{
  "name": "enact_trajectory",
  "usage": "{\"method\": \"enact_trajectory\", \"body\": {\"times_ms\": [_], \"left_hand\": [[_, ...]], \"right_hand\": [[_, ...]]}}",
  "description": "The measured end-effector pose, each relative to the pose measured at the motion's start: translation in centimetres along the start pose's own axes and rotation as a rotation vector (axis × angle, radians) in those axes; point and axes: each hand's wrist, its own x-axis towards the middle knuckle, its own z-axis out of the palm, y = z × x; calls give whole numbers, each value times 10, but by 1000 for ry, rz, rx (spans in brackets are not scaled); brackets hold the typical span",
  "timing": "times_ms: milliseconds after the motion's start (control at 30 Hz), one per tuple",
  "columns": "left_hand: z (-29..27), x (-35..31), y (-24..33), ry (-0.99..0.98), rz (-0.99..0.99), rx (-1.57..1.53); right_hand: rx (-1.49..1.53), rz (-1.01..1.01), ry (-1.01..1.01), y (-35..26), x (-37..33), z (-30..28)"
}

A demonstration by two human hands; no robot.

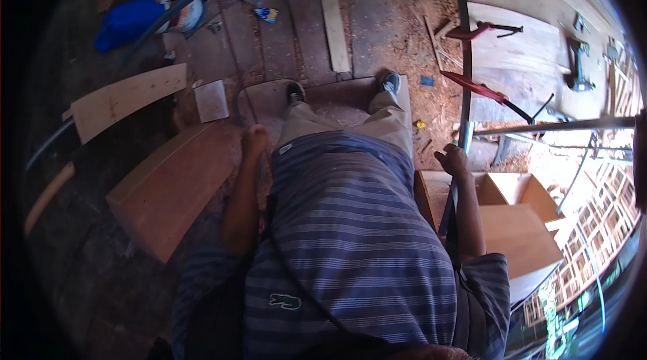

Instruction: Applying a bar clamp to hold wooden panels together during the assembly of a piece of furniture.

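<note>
My left hand point(255, 140) hangs beside my left hip with its fingers curled closed. A thin dark cord point(237, 71) runs along the floor up to that hand; whether the fingers grip it or anything else is too small to tell. Just below lies a long reddish-brown wooden box point(176, 181). On the other side, my right hand point(454, 160) is held beside my right hip, its fingers loosely bent and apart, with nothing visible in them. It is close to a dark upright bar and above an open wooden cabinet box point(499, 188).
Red clamps point(475, 85) grip the edge of a worktable at the right, where a green cordless drill point(578, 65) lies on boards. A curved plywood piece point(128, 102) is at left. Sawdust point(418, 43), a blue bag point(128, 23) and a wooden strip point(333, 27) lie ahead.
</note>
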Motion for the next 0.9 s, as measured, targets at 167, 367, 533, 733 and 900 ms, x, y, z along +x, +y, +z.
{"method": "enact_trajectory", "body": {"times_ms": [167, 367, 533, 733, 900], "left_hand": [[17, 42, -34, -168, 0, -137], [52, 74, -90, -443, -111, -8], [97, 74, -177, -601, -205, 34], [126, 91, -175, -619, -294, -197], [127, 93, -163, -576, -288, -70]], "right_hand": [[129, 72, 26, -51, -13, 45], [32, 188, -24, -145, 7, 110], [-5, 299, -221, -213, 83, 165], [-198, 402, -410, -221, 143, 241], [-282, 354, -351, -212, 150, 257]]}}
